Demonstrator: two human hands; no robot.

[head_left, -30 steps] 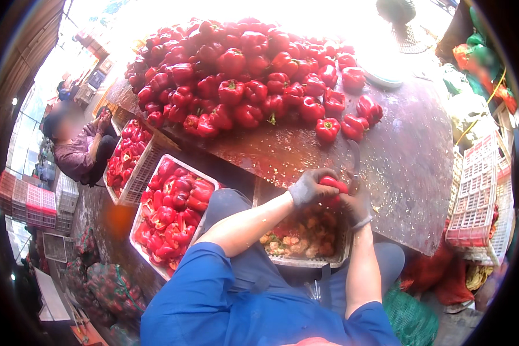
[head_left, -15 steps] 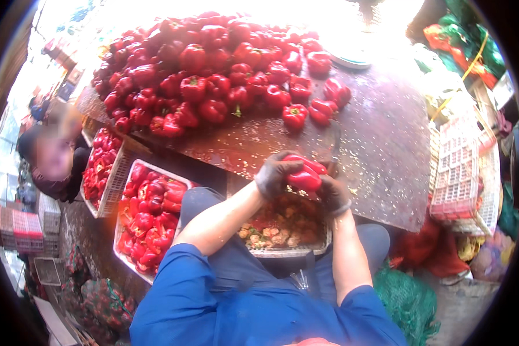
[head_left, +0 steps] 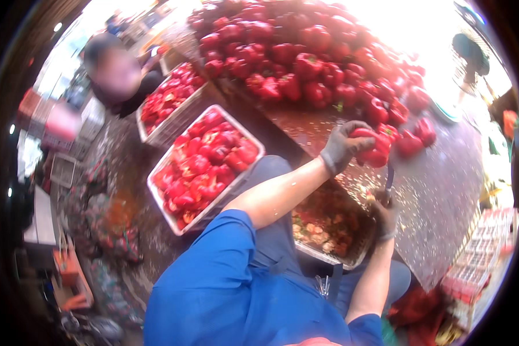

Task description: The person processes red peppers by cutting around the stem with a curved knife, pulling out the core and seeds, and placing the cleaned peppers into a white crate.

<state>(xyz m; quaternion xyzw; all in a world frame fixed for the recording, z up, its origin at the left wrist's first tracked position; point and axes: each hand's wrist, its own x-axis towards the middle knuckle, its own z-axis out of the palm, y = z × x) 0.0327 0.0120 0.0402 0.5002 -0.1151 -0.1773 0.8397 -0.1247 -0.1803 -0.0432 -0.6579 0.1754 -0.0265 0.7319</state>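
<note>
My left hand [head_left: 345, 145], in a dark grey glove, grips a red bell pepper [head_left: 375, 153] over the near edge of the table. Below and to the right, my gloved right hand [head_left: 384, 212] is closed on a knife [head_left: 390, 177], its blade pointing up towards the pepper. A small pale patch beside the right thumb is too blurred to name. Just past the held pepper, a few whole bell peppers [head_left: 409, 143] lie on the table. Between my knees, under both hands, sits a crate [head_left: 323, 255] with pale pepper cores and red scraps in it.
A large heap of red bell peppers [head_left: 305, 63] covers the far table [head_left: 438, 196], which is strewn with seeds. To my left stand a white crate [head_left: 222, 199] of opened peppers and another filled crate [head_left: 173, 124]. A person [head_left: 118, 75] is beyond them. Stacked crates [head_left: 481, 251] stand at right.
The view has swung left. My hands, both at the pepper before, are now apart: the left holds it farther forward, while the right has dropped lower with the knife.
</note>
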